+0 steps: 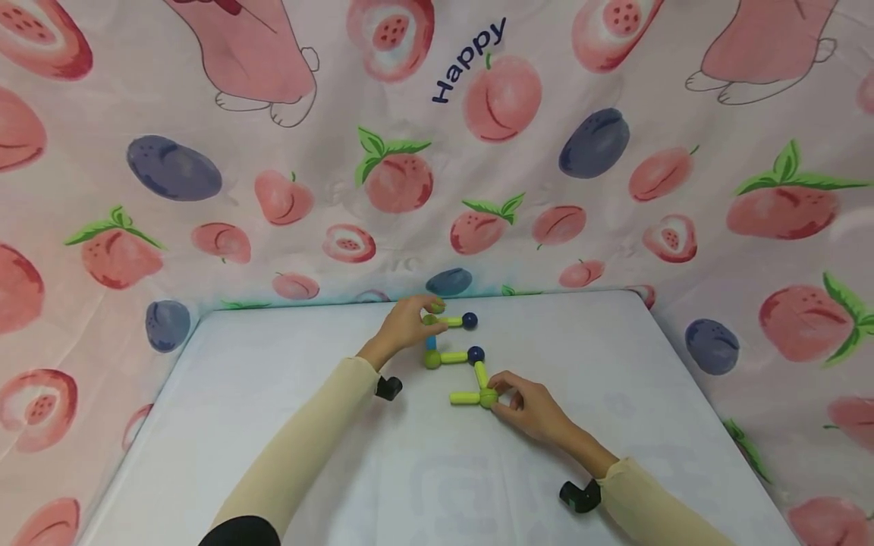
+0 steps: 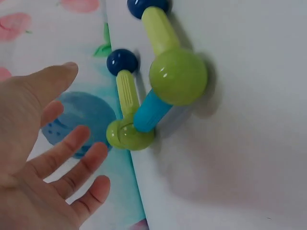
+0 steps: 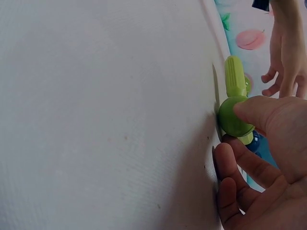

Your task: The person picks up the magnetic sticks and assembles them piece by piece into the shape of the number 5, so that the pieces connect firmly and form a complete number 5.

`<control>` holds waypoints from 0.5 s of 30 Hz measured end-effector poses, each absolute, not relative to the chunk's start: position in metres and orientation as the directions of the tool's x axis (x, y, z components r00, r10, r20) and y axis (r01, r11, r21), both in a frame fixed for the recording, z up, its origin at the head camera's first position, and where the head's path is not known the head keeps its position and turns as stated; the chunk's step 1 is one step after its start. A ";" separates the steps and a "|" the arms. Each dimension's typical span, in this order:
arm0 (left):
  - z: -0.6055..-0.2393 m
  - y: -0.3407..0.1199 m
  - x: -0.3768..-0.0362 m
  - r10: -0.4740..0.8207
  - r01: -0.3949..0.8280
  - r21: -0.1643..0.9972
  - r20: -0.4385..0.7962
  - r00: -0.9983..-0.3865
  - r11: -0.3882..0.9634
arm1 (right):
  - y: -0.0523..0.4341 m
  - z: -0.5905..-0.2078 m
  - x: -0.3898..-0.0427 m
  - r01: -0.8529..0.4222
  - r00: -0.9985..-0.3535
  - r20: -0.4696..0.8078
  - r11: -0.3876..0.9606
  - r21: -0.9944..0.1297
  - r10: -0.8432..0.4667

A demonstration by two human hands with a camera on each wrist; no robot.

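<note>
A chain of toy building balls and rods lies on the white table. My right hand pinches the near green ball between thumb and fingers. From that ball one green rod points left, and another green rod runs to a dark blue ball. Farther along, a green rod leads to a green ball with a blue rod going away from it. My left hand is beside two touching green balls at the far end, its fingers spread and apart from them.
Past the far green balls, a green rod ends in a dark blue ball near the table's back edge. A fruit-printed cloth hangs behind the white table. Black wrist devices sit at both wrists.
</note>
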State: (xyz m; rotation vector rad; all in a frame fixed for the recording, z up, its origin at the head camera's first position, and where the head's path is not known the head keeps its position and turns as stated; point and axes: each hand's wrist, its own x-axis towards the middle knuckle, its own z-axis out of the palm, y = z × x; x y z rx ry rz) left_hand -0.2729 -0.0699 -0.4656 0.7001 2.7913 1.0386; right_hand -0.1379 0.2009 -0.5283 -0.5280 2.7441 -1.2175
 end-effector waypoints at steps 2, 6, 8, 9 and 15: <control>-0.466 -0.069 -0.279 0.422 0.356 0.645 0.058 -0.905 0.676 | 0.201 -0.529 -0.137 -0.269 -0.936 0.049 0.621 -0.736 -0.348; -0.467 -0.068 -0.288 0.396 0.316 0.658 0.029 -0.918 0.684 | 0.200 -0.529 -0.137 -0.264 -0.937 0.043 0.624 -0.736 -0.346; -0.467 -0.067 -0.293 0.382 0.301 0.658 0.022 -0.924 0.690 | 0.200 -0.529 -0.137 -0.272 -0.937 0.052 0.623 -0.733 -0.347; -0.468 -0.066 -0.295 0.374 0.292 0.655 0.016 -0.927 0.697 | 0.200 -0.529 -0.137 -0.275 -0.936 0.057 0.623 -0.732 -0.347; -0.478 -0.063 -0.310 0.348 0.268 0.610 -0.014 -0.937 0.746 | 0.201 -0.529 -0.138 -0.287 -0.935 0.072 0.623 -0.728 -0.348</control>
